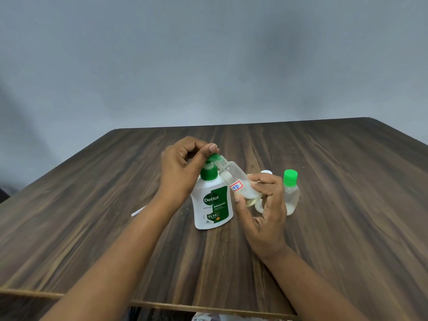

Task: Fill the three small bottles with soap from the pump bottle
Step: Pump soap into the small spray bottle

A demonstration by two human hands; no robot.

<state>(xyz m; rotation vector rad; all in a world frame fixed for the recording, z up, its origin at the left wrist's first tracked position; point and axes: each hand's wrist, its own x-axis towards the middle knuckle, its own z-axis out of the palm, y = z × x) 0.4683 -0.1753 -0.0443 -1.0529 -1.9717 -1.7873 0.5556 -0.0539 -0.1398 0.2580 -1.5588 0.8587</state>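
left hand (183,163) on pump bottle (213,205), right hand (261,212) tilts small bottle (238,181) to nozzle
left fingers curled over the green pump head; right fingers grip the uncapped bottle. pump bottle upright on the table (324,228); green-capped bottle (290,195) stands beside right hand.

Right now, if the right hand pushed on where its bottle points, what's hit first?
Probably the green pump head of the white soap bottle: the clear labelled small bottle in the right hand aims its mouth there.
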